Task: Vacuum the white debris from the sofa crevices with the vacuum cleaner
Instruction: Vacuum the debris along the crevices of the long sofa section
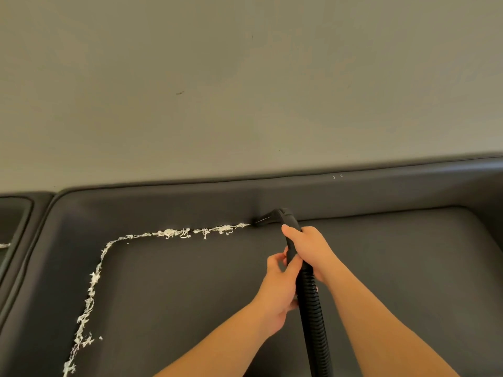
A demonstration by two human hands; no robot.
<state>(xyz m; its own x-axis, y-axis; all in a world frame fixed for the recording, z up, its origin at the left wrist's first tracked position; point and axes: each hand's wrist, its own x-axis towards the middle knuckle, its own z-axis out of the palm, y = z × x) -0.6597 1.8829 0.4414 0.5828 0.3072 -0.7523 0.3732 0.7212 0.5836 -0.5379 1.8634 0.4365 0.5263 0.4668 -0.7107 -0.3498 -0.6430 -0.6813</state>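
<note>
Together, right hand (pixel 310 247) and left hand (pixel 280 284) grip the black ribbed vacuum hose (pixel 313 308), nozzle (pixel 268 217) touching white shredded debris (pixel 174 233) in the dark grey sofa (pixel 190 281) crevice.

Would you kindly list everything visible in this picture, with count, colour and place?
debris: one long trail, white, in the sofa's back and left crevices
nozzle: one, black, tip in the back crevice at the trail's right end
hose: one, black, ribbed, running from nozzle to bottom edge
sofa: one, dark grey, lower half of view
second seat: one, dark grey, far left, with a bit of white debris
wall: one, beige, upper half
left hand: grips the hose
right hand: grips the nozzle's neck
</note>
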